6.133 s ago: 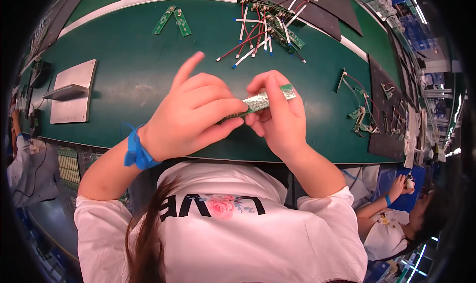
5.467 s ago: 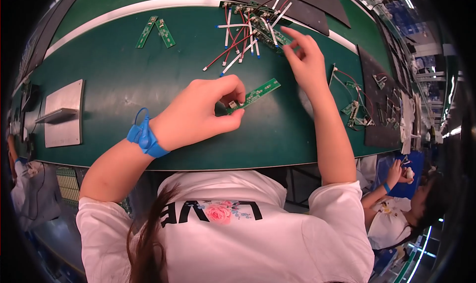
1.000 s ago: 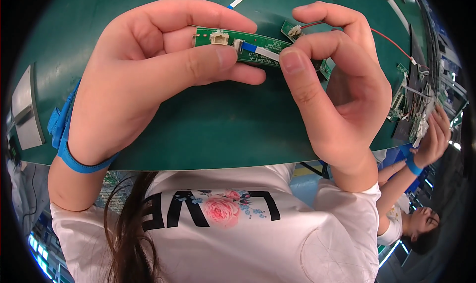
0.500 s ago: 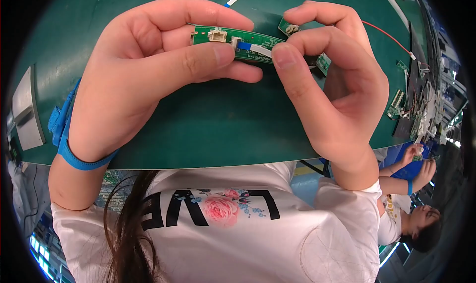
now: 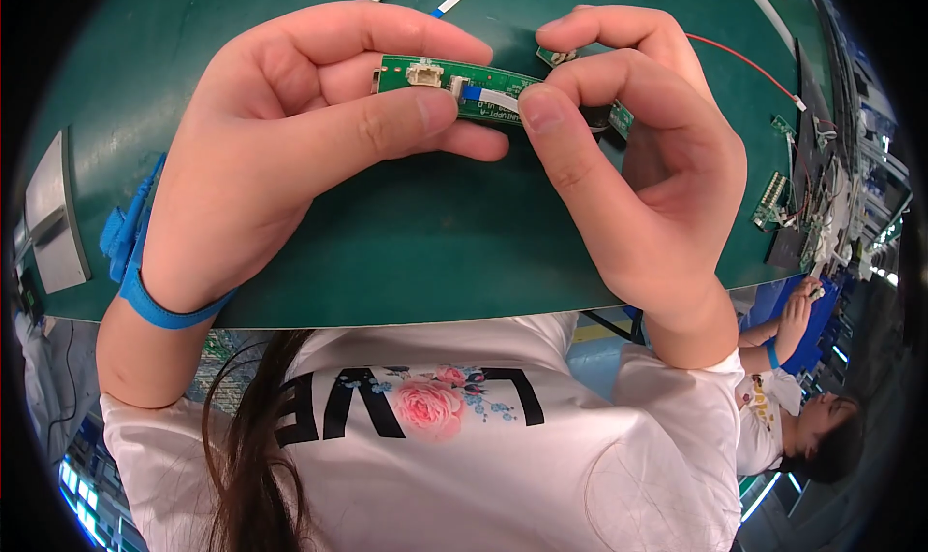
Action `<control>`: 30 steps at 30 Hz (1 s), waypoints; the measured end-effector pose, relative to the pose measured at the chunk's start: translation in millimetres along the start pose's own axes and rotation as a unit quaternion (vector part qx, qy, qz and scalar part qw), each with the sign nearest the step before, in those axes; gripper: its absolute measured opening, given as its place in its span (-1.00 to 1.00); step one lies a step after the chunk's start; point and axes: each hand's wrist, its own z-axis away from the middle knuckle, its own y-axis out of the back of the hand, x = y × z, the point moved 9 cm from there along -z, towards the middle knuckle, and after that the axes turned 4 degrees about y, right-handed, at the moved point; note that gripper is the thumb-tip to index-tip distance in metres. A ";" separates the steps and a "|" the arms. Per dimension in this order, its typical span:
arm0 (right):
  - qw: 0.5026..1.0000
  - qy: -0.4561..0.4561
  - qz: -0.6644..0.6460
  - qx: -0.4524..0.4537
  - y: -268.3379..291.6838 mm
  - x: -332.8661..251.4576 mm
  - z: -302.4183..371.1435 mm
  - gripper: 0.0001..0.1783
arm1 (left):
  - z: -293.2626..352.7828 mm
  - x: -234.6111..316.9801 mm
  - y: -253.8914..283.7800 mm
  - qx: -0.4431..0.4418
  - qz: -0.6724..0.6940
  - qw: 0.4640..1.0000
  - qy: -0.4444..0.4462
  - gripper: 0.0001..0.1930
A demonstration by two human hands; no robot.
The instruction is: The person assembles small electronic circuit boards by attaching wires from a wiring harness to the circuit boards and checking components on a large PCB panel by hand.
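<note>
Beneath everything we see a smooth, dark green work surface (image 5: 435,272), its near edge bowed across the view. Beyond its near-right corner sits a co-worker in a white printed top (image 5: 767,421), both hands raised around a small thing too tiny for us to make out.

We find both bare hands over the surface, above the middle of its near edge. The left hand (image 5: 256,156) grasps the left part of a narrow, green, rectangular circuit board (image 5: 490,77), thumb on its face and fingers behind. The right hand (image 5: 667,204) pinches a white, flat ribbon cable (image 5: 497,99) between thumb and forefinger at the board's right part; its other fingers are curled.

Toward the surface's left edge stands a silver metal plate with an upright fin (image 5: 56,214), and a blue fabric wrist strap (image 5: 174,310) circles the left wrist. Near the right edge we see a cluster of small green boards (image 5: 770,202). More green board shows behind the right fingers; we cannot tell whether it is held. A thin red wire (image 5: 739,56) stretches from there toward the right edge.

Smallest, the ribbon's blue end meets the board beside a cream, boxy plastic socket (image 5: 425,72).
</note>
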 end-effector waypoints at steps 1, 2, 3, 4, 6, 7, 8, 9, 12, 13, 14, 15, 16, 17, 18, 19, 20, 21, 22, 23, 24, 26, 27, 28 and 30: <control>1.000 0.000 -0.006 0.000 -0.1 1.2 0.2 -0.96 | -1.0 -0.9 -0.9 -0.006 0.006 1.000 -0.002 -0.69; 1.000 -0.001 -0.011 0.001 0.1 2.5 0.5 -0.96 | -2.3 -2.1 -0.7 -0.007 0.006 1.000 -0.003 -0.69; 1.000 0.000 -0.012 0.000 0.5 3.1 0.0 -0.96 | -2.4 -3.1 -0.6 -0.010 0.025 1.000 0.001 -0.68; 1.000 0.009 -0.006 -0.005 0.4 2.5 -0.6 -0.96 | -2.4 -4.1 -0.7 -0.013 0.044 0.999 0.004 -0.67; 1.000 0.019 0.000 -0.011 -0.7 0.7 -1.0 -0.96 | -3.0 -7.5 -0.5 -0.009 0.072 0.997 0.016 -0.66; 1.000 0.000 -0.008 -0.002 -0.5 3.2 -0.2 -0.95 | -3.5 -10.5 -0.5 -0.006 0.100 0.994 0.030 -0.66; 1.000 -0.019 -0.015 0.007 0.2 5.4 0.3 -0.95 | -3.6 -10.6 -1.3 -0.005 0.100 0.995 0.027 -0.66; 1.000 -0.015 -0.015 0.006 0.6 4.0 0.0 -0.95 | -3.8 -12.2 -0.9 0.003 0.105 0.994 0.031 -0.66; 0.998 -0.032 0.040 -0.030 -3.8 4.8 -1.0 -0.95 | -4.2 -11.0 0.8 0.025 0.072 0.997 0.011 -0.68; 0.998 -0.034 0.040 -0.026 -3.8 4.6 -1.2 -0.95 | -4.4 -7.3 1.7 0.036 0.035 0.999 -0.009 -0.69; 0.998 -0.036 0.041 -0.022 -3.6 4.4 -1.5 -0.95 | -4.6 -5.4 0.6 0.036 0.034 0.999 -0.013 -0.69; 0.998 -0.031 0.043 -0.021 -4.2 3.0 -1.6 -0.95 | -4.0 -3.2 1.3 0.048 0.003 0.999 -0.019 -0.71; 0.998 -0.034 0.046 -0.021 -4.8 3.0 -1.5 -0.94 | -3.4 -0.9 2.4 0.061 -0.027 0.997 -0.024 -0.72; 0.998 -0.037 0.049 -0.022 -5.3 3.8 -0.9 -0.94 | -3.3 -0.1 2.4 0.060 -0.029 0.997 -0.029 -0.72; 0.998 -0.031 0.043 -0.024 -6.7 5.6 0.2 -0.93 | -2.6 0.1 4.3 0.069 -0.039 0.996 -0.031 -0.73; 0.998 -0.026 0.047 -0.021 -6.7 3.1 -0.9 -0.93 | -2.1 0.6 6.0 0.078 -0.048 0.995 -0.033 -0.74; 0.998 -0.022 0.055 -0.015 -6.6 -0.5 -2.6 -0.92 | -1.0 1.9 4.9 0.075 -0.051 0.995 -0.040 -0.74; 0.998 -0.019 0.065 -0.008 -5.8 -3.0 -3.5 -0.91 | 0.9 2.6 7.9 0.097 -0.044 0.993 -0.046 -0.76; 0.995 0.020 0.097 0.027 0.1 -8.9 -4.1 -0.90 | 2.3 3.8 11.5 0.117 -0.037 0.991 -0.053 -0.78; 0.994 0.024 0.104 0.031 5.1 -10.8 -1.5 -0.90 | 2.6 5.6 12.3 0.112 -0.039 0.991 -0.059 -0.78; 0.988 0.043 0.140 0.057 15.7 -16.1 1.2 -0.85 | 4.2 6.4 17.3 0.115 -0.047 0.991 -0.055 -0.76; 0.975 0.035 0.213 0.059 31.4 -17.5 1.5 -0.67 | 3.9 8.5 21.3 0.119 -0.058 0.990 -0.057 -0.74; 0.974 0.039 0.216 0.061 34.9 -19.6 -1.0 -0.67 | 3.5 9.7 23.0 0.127 -0.047 0.988 -0.073 -0.74; 0.962 -0.168 0.214 -0.018 31.3 18.6 0.7 -0.63 | 3.8 11.7 25.2 0.135 -0.037 0.986 -0.089 -0.74; 0.941 -0.254 0.214 -0.062 35.1 50.1 12.9 -0.57 | 3.1 15.3 23.1 0.127 -0.038 0.986 -0.098 -0.74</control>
